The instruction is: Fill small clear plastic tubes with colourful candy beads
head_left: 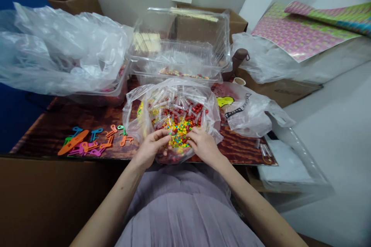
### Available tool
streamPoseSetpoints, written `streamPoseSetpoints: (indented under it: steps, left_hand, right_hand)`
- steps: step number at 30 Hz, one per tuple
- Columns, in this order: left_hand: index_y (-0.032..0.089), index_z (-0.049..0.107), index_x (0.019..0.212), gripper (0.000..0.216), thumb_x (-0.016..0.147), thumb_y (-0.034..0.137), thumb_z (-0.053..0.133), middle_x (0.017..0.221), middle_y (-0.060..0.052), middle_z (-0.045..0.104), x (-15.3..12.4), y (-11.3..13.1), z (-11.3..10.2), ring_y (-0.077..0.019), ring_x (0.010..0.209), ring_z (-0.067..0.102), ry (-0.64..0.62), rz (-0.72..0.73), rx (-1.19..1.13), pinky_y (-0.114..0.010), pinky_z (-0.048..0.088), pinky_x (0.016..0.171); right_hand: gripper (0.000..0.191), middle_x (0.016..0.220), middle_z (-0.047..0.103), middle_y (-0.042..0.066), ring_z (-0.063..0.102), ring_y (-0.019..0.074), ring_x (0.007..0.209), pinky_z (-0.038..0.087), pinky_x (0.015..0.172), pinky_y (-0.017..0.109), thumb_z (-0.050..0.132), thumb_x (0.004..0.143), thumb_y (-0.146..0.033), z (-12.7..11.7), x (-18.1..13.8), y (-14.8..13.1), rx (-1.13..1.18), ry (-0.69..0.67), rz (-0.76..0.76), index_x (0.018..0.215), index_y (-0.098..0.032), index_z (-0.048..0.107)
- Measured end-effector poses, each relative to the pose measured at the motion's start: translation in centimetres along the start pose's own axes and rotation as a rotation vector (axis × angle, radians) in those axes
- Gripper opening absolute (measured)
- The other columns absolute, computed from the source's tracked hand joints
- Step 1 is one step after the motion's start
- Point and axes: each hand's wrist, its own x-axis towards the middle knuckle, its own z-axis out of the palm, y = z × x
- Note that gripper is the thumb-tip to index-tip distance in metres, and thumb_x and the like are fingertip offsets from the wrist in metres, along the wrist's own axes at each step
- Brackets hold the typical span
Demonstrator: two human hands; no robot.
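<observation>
A clear plastic bag [136,104] lies open on the dark wooden table [52,129] right in front of me, full of small clear tubes [171,100], red caps and tiny multicoloured beads [179,129]. Both hands reach into its near edge. My left hand [150,146] has its fingers curled in a pinch over the beads. My right hand [203,142] is pinched too, fingertips at the bead pile. What either pinch holds is too small to make out.
Coloured plastic clips [87,142] lie on the table at the left. Behind the bag stands an open clear plastic container [185,46] with beads inside. Crumpled clear bags [58,50] sit at left, a white printed bag [246,108] at right, cardboard boxes [278,85] beyond.
</observation>
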Motion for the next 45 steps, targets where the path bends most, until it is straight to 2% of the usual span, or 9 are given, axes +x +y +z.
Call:
streamPoseSetpoints:
  steps: [7, 12, 17, 21, 25, 29, 34, 39, 45]
  left_hand:
    - [0.014, 0.061, 0.092, 0.039, 0.065, 0.036, 0.078, 0.084, -0.003, 0.066, -0.1, -0.4, -0.1, -0.0075, 0.057, 0.058, -0.09, -0.004, -0.044, -0.014, 0.038, 0.041]
    - [0.012, 0.062, 0.093, 0.036, 0.068, 0.034, 0.076, 0.08, -0.004, 0.067, -0.4, -0.2, -0.2, -0.0072, 0.057, 0.057, -0.161, -0.03, -0.119, -0.014, 0.037, 0.042]
    - [0.012, 0.063, 0.089, 0.035, 0.067, 0.035, 0.077, 0.074, -0.002, 0.064, -0.5, 0.0, 0.8, -0.0047, 0.051, 0.051, -0.167, -0.056, -0.118, -0.014, 0.033, 0.041]
    - [0.013, 0.063, 0.086, 0.034, 0.066, 0.036, 0.077, 0.066, 0.001, 0.059, -0.5, -0.2, 1.3, -0.0041, 0.049, 0.049, -0.181, -0.057, -0.108, -0.014, 0.032, 0.041]
    - [0.013, 0.063, 0.085, 0.033, 0.068, 0.037, 0.076, 0.066, 0.0, 0.059, -0.6, -0.3, 1.2, -0.0036, 0.048, 0.046, -0.2, -0.081, -0.106, -0.014, 0.03, 0.041]
    - [0.012, 0.064, 0.083, 0.032, 0.068, 0.037, 0.076, 0.069, -0.002, 0.061, -0.9, -0.5, 1.1, -0.0028, 0.048, 0.044, -0.209, -0.077, -0.086, -0.014, 0.029, 0.042]
    - [0.011, 0.064, 0.08, 0.03, 0.069, 0.037, 0.074, 0.065, -0.001, 0.062, -1.1, -0.5, 1.6, -0.0016, 0.043, 0.038, -0.184, -0.02, -0.017, -0.016, 0.022, 0.041]
    - [0.011, 0.065, 0.082, 0.033, 0.066, 0.038, 0.075, 0.062, 0.0, 0.061, -1.6, -0.4, 2.6, -0.0022, 0.042, 0.038, -0.123, 0.021, -0.025, -0.017, 0.022, 0.042]
    - [0.011, 0.064, 0.082, 0.037, 0.065, 0.042, 0.075, 0.06, 0.0, 0.06, -1.6, -0.5, 3.1, -0.0029, 0.042, 0.038, -0.091, 0.026, 0.004, -0.017, 0.024, 0.041]
  right_hand:
    - [0.015, 0.094, 0.058, 0.006, 0.056, 0.016, 0.076, 0.034, 0.062, 0.027, 0.046, 0.089, -0.016, 0.5, 1.0, -1.2, -0.076, -0.062, -0.09, 0.088, -0.017, 0.061]
    - [0.007, 0.08, 0.059, 0.001, 0.054, 0.0141, 0.072, 0.036, 0.065, 0.025, 0.051, 0.084, -0.015, -0.4, 1.3, -0.2, 0.302, 0.018, -0.044, 0.086, -0.017, 0.057]
    - [0.008, 0.083, 0.059, 0.003, 0.054, 0.015, 0.077, 0.039, 0.071, 0.028, 0.053, 0.082, -0.021, -2.2, 2.3, -0.3, 0.595, 0.21, 0.043, 0.079, -0.017, 0.059]
    - [0.02, 0.067, 0.057, -0.002, 0.046, 0.0088, 0.053, 0.033, 0.049, 0.021, 0.063, 0.077, -0.035, -2.8, 2.8, -1.5, 1.245, -0.004, 0.186, 0.083, -0.017, 0.057]
    - [0.031, 0.051, 0.046, -0.007, 0.033, 0.0042, 0.042, 0.018, 0.039, 0.018, 0.073, 0.067, -0.04, -2.2, 2.7, -1.8, 1.491, -0.146, 0.292, 0.072, -0.016, 0.053]
    - [0.033, 0.049, 0.045, -0.008, 0.032, 0.0032, 0.04, 0.017, 0.038, 0.017, 0.076, 0.063, -0.039, -1.9, 2.3, -1.4, 1.538, -0.188, 0.298, 0.07, -0.016, 0.053]
    - [0.029, 0.06, 0.058, -0.003, 0.047, 0.0056, 0.051, 0.032, 0.044, 0.016, 0.081, 0.058, -0.033, -2.7, 2.4, -1.0, 1.395, -0.181, 0.205, 0.065, -0.014, 0.059]
    - [0.029, 0.047, 0.051, -0.006, 0.035, 0.0025, 0.037, 0.023, 0.035, 0.016, 0.08, 0.059, -0.034, -3.0, 2.3, -0.6, 1.43, -0.235, 0.214, 0.065, -0.014, 0.059]
    - [0.032, 0.045, 0.049, -0.007, 0.035, 0.0034, 0.035, 0.026, 0.033, 0.015, 0.08, 0.058, -0.036, -2.8, 2.1, -0.8, 1.424, -0.268, 0.236, 0.066, -0.015, 0.058]
